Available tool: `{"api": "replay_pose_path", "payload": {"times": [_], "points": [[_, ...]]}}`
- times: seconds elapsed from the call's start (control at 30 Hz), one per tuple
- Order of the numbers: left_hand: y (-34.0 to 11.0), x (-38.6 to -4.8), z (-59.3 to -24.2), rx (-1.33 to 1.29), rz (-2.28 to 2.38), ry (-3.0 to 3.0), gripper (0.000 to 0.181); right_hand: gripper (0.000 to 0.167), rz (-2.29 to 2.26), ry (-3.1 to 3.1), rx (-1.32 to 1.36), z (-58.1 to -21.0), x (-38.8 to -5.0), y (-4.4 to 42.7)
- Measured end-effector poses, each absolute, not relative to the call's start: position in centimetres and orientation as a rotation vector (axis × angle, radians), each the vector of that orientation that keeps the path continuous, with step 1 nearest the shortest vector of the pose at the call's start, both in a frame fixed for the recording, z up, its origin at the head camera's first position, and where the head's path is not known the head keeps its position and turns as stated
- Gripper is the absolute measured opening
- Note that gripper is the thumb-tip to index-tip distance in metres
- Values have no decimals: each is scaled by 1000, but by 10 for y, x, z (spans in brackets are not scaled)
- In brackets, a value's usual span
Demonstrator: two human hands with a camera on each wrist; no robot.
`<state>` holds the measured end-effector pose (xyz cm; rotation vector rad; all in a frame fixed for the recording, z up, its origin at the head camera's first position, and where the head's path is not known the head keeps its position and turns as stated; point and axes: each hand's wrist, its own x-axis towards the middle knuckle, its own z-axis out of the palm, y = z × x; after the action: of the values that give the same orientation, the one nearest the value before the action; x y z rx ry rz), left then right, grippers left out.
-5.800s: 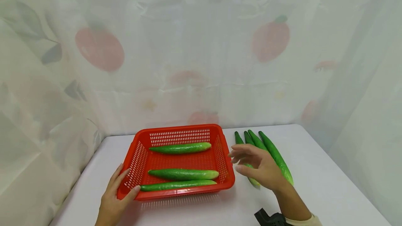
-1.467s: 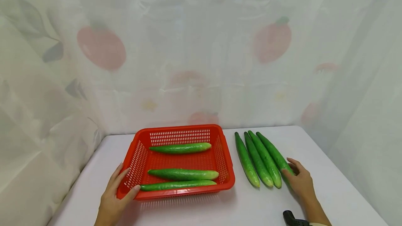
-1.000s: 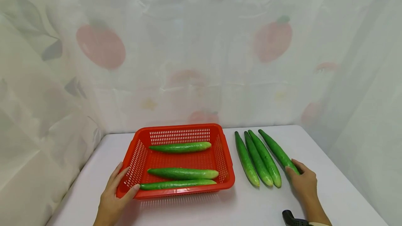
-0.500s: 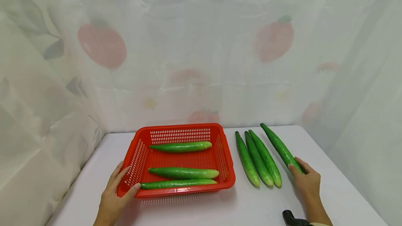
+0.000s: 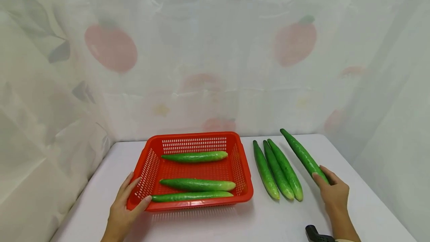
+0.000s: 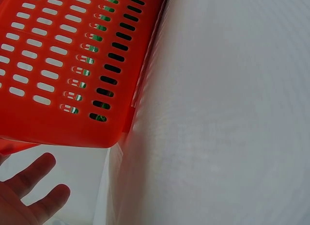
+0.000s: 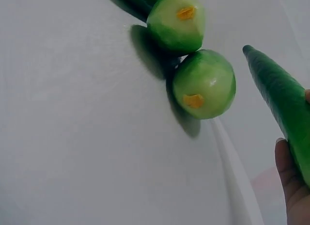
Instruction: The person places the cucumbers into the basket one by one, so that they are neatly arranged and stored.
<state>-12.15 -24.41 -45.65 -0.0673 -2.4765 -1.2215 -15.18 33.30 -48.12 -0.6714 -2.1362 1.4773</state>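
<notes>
My right hand grips a green cucumber by its near, paler end, thumb on one side and fingers on the other. Its dark far tip points away and looks raised off the table. In the right wrist view the held cucumber lies at the right edge, with the thumb along it. My left hand rests at the near left corner of a red plastic basket, thumb on the front rim and fingers at the left side. Two straight fingers show below the basket wall in the left wrist view.
Inside the basket lie three cucumbers, crosswise. Three more cucumbers lie side by side on the white table, between basket and right hand. A pale printed curtain stands behind and at both sides.
The right hand went from above the cucumbers to the rightmost one, gripped its near end, and moved it right, away from the other three. Left hand and basket stay put.
</notes>
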Motion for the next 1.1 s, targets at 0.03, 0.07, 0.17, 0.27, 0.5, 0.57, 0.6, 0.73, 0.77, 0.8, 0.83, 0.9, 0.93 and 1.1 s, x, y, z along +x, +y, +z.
{"api": "replay_pose_path", "payload": {"times": [0.03,0.07,0.17,0.27,0.5,0.57,0.6,0.73,0.77,0.8,0.83,0.9,0.93,1.1], "points": [[-244,-121,-456,-69,-1223,-2476,65,49,1479,-2128,-677,-480,-152,333],[-244,-121,-456,-69,-1223,-2475,65,49,1477,-2123,-675,-479,-151,333],[-243,-121,-456,-70,-1219,-2475,65,49,1480,-2113,-667,-475,-151,332],[-243,-121,-455,-72,-1214,-2474,65,49,1485,-2110,-662,-470,-151,331],[-243,-122,-456,-76,-1216,-2472,64,50,1539,-2076,-605,-454,-150,326],[-243,-121,-456,-75,-1218,-2475,64,50,1544,-2074,-570,-449,-149,324],[-243,-121,-456,-73,-1218,-2476,64,50,1541,-2079,-548,-446,-149,324],[-242,-121,-454,-68,-1235,-2475,64,49,1533,-2099,-461,-433,-148,322],[-242,-121,-454,-66,-1239,-2474,64,49,1525,-2110,-441,-429,-147,322],[-242,-120,-454,-62,-1238,-2477,64,49,1524,-2115,-415,-426,-147,321],[-242,-121,-454,-60,-1238,-2478,64,49,1525,-2121,-386,-423,-146,321],[-242,-121,-454,-59,-1231,-2478,64,49,1525,-2135,-328,-416,-145,320],[-242,-121,-455,-58,-1228,-2477,65,49,1521,-2144,-302,-412,-144,320],[-243,-122,-456,-65,-1214,-2472,65,47,1483,-2188,-172,-400,-143,316]]}}
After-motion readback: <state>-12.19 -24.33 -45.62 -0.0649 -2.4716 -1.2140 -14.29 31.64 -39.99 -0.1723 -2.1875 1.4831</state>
